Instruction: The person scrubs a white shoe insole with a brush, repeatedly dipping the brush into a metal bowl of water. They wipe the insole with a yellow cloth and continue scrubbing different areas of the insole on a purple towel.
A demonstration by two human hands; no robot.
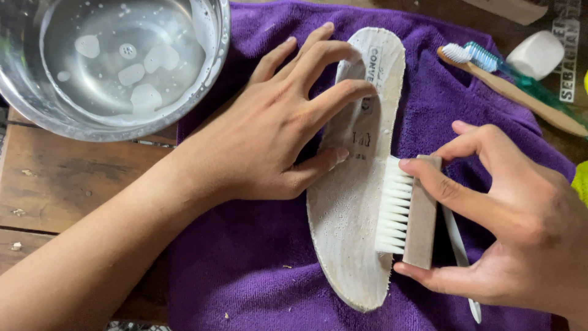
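Insole, pale grey and damp, is laid flat on a purple towel w/ its long axis running from the far side toward the viewer, tilted slightly; the narrower rounded end is pointed away, the broader end toward the viewer.

Its far half is pinned by the left hand: fingers are spread open and arched, tips pressed on the insole's upper left part, thumb set against its left edge near the middle. Nothing is gripped by that hand; the insole is only held down.

A small brush w/ a wooden block back and white bristles is gripped by the right hand, index finger laid over the block's far end, thumb closed under the near end. The bristles are turned left and pressed onto the insole's right edge, approx. at the near half.

Just right of the brush, a thin white handle is seen lying on the towel, partly hidden under the right hand.

At far left, a steel bowl of soapy water is stood on the wooden tabletop, its rim overlapping the towel's corner. At far right, two toothbrushes, one wooden and one green, are laid beside a white block, well apart from the insole.
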